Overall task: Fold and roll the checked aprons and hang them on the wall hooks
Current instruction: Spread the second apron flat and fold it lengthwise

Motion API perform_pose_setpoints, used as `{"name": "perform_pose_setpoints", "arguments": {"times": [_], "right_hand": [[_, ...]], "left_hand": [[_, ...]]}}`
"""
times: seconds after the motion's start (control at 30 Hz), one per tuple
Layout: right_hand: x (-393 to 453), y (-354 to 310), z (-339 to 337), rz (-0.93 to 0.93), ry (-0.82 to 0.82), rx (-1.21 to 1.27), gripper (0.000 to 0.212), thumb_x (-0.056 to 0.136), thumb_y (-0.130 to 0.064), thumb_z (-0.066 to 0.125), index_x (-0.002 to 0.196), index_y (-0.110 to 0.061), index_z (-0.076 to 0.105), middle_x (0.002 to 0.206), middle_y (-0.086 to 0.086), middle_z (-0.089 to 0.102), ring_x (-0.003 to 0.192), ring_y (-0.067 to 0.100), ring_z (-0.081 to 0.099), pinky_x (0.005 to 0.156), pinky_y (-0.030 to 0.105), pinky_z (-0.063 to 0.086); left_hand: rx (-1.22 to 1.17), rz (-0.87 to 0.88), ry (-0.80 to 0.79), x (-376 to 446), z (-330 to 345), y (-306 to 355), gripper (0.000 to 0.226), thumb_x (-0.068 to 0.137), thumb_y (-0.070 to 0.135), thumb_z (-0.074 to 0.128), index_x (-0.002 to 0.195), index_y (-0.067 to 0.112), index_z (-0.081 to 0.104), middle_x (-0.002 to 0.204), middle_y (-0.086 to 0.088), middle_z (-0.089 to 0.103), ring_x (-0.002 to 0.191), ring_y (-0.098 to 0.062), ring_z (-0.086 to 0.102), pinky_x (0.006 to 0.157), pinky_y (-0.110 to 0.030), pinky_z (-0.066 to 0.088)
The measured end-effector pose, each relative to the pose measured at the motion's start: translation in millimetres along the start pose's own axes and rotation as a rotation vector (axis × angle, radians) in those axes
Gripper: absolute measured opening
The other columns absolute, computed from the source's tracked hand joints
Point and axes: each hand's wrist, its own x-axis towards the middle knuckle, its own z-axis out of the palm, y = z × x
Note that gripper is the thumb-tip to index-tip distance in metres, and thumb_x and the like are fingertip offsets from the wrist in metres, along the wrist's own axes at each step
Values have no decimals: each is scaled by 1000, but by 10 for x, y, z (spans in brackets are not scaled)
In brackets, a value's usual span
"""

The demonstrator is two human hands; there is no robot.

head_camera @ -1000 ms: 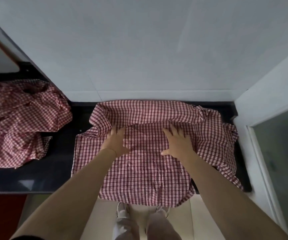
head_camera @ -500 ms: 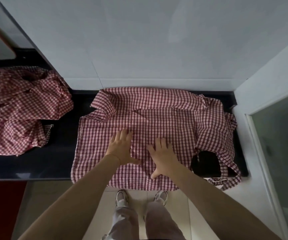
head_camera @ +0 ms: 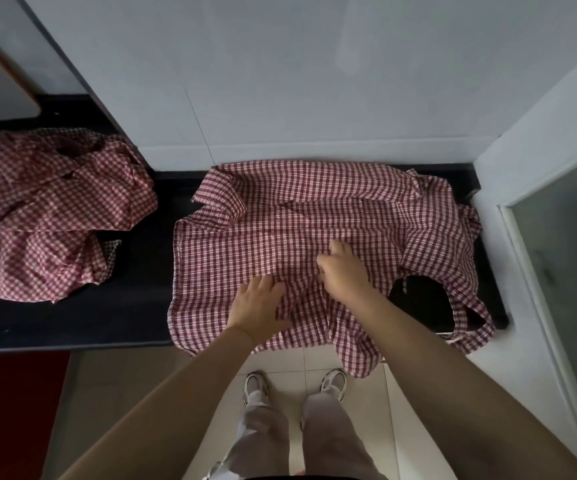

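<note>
Your right hand stopped pressing flat and its fingers curled into the apron on the counter; your left hand stayed flat. You probably began the fold.

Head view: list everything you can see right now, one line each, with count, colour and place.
Spread apron: one, red and white check, flat on the counter's right part, near edge hanging over.
Apron strap: one loop, same check, at the spread apron's right end.
Crumpled aprons: one heap, count unclear, red and white check, counter's left part.
Counter: one, black, along the wall.
Wall: grey-white, behind the counter.
Floor tiles: pale, below the counter.
Shoes: two, white, on the tiles.
Left hand: one, flat on the spread apron.
Right hand: one, fingers curled, gathering the apron's cloth.
</note>
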Motion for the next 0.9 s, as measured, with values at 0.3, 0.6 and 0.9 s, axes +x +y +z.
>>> {"name": "perform_pose_setpoints", "arguments": {"times": [0.3,0.6,0.9], "right_hand": [[-492,-191,263,-216,-69,-109,88,75,-65,70,137,-12,40,142,11,39,134,28,37,102,42,44],[-556,-213,330,-124,-225,-114,48,85,-37,74,122,-17,51,163,20,-9,150,39,-13,122,58,7],[-509,-56,2,-117,10,62,4,89,-12,58,85,-13,59,105,1,45,98,18,44,75,35,42]], "left_hand": [[-4,-68,17,402,-93,-223,38,97,20,49,134,15,49,142,-4,46,134,-25,44,113,-42,33],[80,132,-36,128,-200,-50,75,80,72,55,134,22,39,139,-3,38,131,-24,37,116,-47,29],[180,225,-247,-130,-100,32,61,84,29,67,136,17,39,139,-5,39,124,-24,41,101,-40,42]]}}
